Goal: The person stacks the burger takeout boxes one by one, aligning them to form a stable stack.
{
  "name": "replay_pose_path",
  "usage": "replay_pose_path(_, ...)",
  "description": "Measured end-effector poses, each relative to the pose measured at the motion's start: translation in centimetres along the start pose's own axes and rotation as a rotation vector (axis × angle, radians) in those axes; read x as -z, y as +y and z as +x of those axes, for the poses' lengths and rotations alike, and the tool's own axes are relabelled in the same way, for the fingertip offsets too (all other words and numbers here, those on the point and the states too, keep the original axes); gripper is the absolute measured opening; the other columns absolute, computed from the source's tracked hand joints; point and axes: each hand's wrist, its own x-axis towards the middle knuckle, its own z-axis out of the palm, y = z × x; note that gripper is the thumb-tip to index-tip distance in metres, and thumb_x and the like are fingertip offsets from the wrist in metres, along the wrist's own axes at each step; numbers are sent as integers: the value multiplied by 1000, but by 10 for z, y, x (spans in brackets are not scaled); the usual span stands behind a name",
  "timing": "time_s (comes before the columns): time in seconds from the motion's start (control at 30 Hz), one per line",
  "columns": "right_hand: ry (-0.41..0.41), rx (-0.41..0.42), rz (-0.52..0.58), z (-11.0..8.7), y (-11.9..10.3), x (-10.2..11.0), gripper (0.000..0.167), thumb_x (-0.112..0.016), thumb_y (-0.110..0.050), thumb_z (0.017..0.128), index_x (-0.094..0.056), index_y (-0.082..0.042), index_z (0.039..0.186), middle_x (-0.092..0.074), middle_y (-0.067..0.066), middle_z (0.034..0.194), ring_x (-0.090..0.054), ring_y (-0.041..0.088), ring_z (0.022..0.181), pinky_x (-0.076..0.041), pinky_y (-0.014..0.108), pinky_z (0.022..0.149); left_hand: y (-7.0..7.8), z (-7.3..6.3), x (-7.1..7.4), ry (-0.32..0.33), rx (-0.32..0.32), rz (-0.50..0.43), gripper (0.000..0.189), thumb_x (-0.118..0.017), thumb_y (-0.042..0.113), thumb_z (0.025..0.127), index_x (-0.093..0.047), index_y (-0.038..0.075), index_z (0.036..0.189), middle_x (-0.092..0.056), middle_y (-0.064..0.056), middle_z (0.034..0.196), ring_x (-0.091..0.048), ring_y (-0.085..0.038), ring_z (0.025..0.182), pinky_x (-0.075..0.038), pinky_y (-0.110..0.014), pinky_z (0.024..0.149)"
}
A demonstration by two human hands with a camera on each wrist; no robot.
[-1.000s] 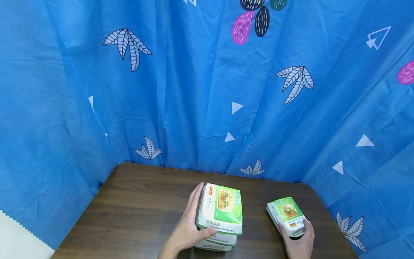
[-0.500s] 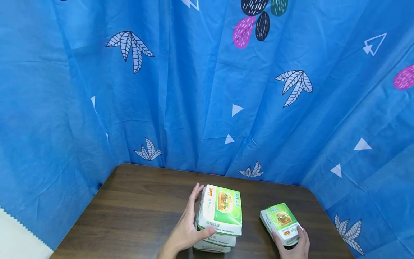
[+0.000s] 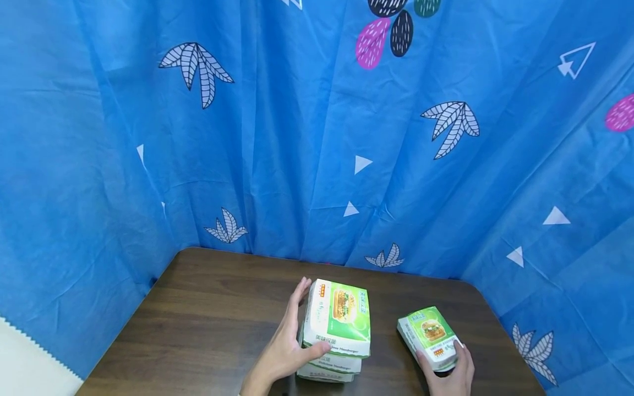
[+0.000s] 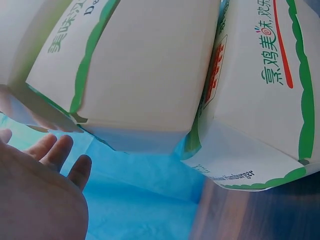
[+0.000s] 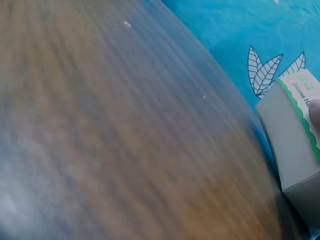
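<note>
A stack of green-and-white hamburger boxes (image 3: 342,311) stands on the brown table, three layers showing; a burger picture is on the top lid. My left hand (image 3: 283,346) is at the stack's left side, fingers stretched along it and thumb against the front of the top box. The left wrist view shows two boxes' sides (image 4: 145,65) with the left hand (image 4: 42,190) beside them, fingers extended. To the right, my right hand (image 3: 451,374) holds another hamburger box (image 3: 430,333) between thumb and fingers at its near end. I cannot tell whether this box touches the table.
The wood-grain table (image 3: 208,313) has rounded far corners. A blue patterned curtain (image 3: 277,137) hangs behind it and along both sides. Pale cloth with a zigzag edge (image 3: 29,363) shows at the lower left.
My right hand and its hamburger box have shifted slightly left, toward the stack. The left hand and the stack stay almost where they were; the head view has bobbed slightly.
</note>
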Motion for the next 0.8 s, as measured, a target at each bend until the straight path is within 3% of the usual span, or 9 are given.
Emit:
replay_pose_path(0.23, -32, -22, -6, 2, -2, 2, 93, -90, -17, 72, -43, -1, 151, -35, 32, 151, -37, 53, 134, -33, 69, 106, 0, 1, 0, -6, 4, 3, 116, -83, 39, 78, -6, 38, 165, -19, 7, 170, -24, -28, 150, -29, -71, 111)
replay_pose_path(0.43, -34, -31, -10, 4, -3, 4, 91, -89, -17, 74, -43, 0, 151, -34, 34, 152, -36, 54, 136, -32, 69, 109, 1, 2, 0, -13, 2, -1, 116, -82, 37, 79, -5, 38, 165, -20, 3, 171, -25, -28, 150, -30, -69, 111)
replay_pose_path(0.8, -25, -60, -43, 3, -8, 3, 89, -89, -17, 76, -44, 0, 150, -32, 34, 155, -37, 56, 137, -33, 69, 111, 0, 2, 1, -7, 22, -13, 114, -82, 38, 78, -8, 39, 165, -20, 8, 171, -24, -32, 152, -27, -72, 112)
